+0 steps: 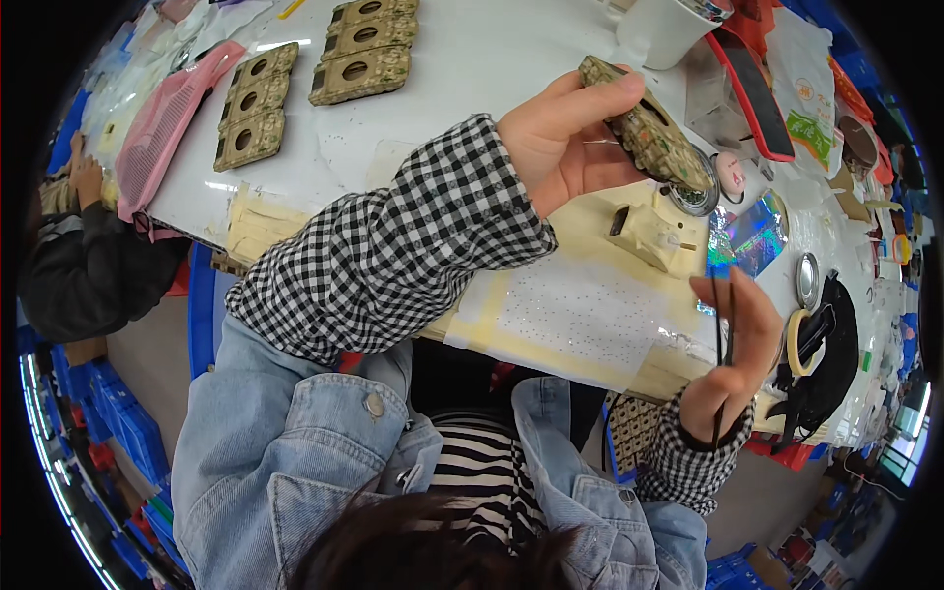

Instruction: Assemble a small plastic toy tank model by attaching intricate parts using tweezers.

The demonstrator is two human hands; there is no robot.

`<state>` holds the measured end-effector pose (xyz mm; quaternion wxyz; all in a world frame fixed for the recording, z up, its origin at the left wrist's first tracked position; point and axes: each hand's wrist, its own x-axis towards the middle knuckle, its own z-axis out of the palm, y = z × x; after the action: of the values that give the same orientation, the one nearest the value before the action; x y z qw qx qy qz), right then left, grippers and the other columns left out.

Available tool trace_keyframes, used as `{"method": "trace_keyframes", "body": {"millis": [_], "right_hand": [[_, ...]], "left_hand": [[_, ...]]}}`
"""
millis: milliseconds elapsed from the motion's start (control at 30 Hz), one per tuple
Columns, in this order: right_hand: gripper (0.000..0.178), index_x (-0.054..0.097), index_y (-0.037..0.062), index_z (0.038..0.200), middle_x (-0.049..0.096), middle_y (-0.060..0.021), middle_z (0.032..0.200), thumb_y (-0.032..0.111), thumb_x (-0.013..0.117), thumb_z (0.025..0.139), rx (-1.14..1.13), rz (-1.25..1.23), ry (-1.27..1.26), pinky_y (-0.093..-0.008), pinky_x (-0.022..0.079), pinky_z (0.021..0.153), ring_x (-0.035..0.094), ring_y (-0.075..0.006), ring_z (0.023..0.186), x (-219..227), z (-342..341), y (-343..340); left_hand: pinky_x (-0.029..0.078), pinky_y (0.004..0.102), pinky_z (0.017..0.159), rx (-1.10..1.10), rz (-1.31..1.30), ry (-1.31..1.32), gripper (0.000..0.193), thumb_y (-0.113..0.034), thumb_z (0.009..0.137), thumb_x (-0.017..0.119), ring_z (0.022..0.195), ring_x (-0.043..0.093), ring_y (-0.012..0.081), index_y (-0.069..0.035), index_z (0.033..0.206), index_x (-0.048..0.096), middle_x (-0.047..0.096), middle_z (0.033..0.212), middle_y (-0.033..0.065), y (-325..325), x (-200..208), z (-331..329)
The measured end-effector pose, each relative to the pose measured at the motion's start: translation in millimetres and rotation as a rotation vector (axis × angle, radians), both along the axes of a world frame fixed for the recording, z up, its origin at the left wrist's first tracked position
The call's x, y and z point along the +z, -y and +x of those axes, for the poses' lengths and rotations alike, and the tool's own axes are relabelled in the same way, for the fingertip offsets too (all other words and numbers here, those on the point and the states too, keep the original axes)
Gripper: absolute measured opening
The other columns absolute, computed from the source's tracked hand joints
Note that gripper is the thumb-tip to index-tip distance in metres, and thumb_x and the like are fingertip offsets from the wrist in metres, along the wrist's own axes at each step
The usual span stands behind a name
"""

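My left hand [570,138] is raised over the table, its thumb and fingers closed on a camouflage-patterned shell [657,133] with a dark opening, tilted on edge. Tweezers [718,329], dark and slim, are held in my right hand [742,339] near the table's front edge, their tips pointing away from me. Between the hands stands a block wrapped in cream tape [651,236], with small pegs on its side. Just behind it a round metal tin [696,192] is partly covered by the shell. A white sheet [565,315] strewn with tiny dots lies in front.
More camouflage shells [364,69] sit in rows at the back left, near a pink mesh basket [172,128]. A white mug [654,37], red-cased phone [752,93], holographic packet [757,236] and tape roll [798,339] crowd the right. Another person [88,265] sits at left.
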<state>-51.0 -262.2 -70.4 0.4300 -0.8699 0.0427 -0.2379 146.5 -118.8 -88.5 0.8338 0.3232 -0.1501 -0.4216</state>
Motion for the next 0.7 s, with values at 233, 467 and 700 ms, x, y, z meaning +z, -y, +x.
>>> {"method": "trace_keyframes", "body": {"millis": [233,467,700], "right_hand": [[0.023,0.060,-0.0042,0.096,0.066,-0.0137,0.088,0.006,0.070,0.078,0.366,0.116,-0.313,-0.0268,0.049,0.075,0.065,-0.0213,0.081,-4.1,11.7,-21.8],[0.015,0.062,-0.0059,0.093,0.064,-0.0090,0.081,0.008,0.059,0.088,0.276,0.463,-0.376,-0.0233,0.047,0.069,0.059,-0.0127,0.074,-29.1,28.1,-31.1],[0.014,0.062,-0.0056,0.092,0.063,-0.0077,0.077,0.007,0.058,0.088,0.293,0.456,-0.399,-0.0207,0.046,0.065,0.058,-0.0110,0.070,-33.0,34.6,-35.2]], "left_hand": [[0.052,0.0321,0.088,0.025,0.017,-0.008,0.033,-0.028,0.093,0.049,0.101,0.060,0.0200,-0.004,0.116,0.049,0.060,0.109,0.0110,-2.1,-0.8,0.5],[0.057,0.0325,0.080,0.019,-0.114,-0.031,0.043,-0.025,0.084,0.063,0.089,0.062,0.0210,-0.001,0.114,0.043,0.054,0.102,0.0108,2.3,-7.4,2.1],[0.057,0.0338,0.080,0.033,-0.096,-0.077,0.045,-0.025,0.082,0.065,0.086,0.062,0.0233,0.000,0.113,0.042,0.053,0.097,0.0124,2.0,-3.1,-0.8]]}}
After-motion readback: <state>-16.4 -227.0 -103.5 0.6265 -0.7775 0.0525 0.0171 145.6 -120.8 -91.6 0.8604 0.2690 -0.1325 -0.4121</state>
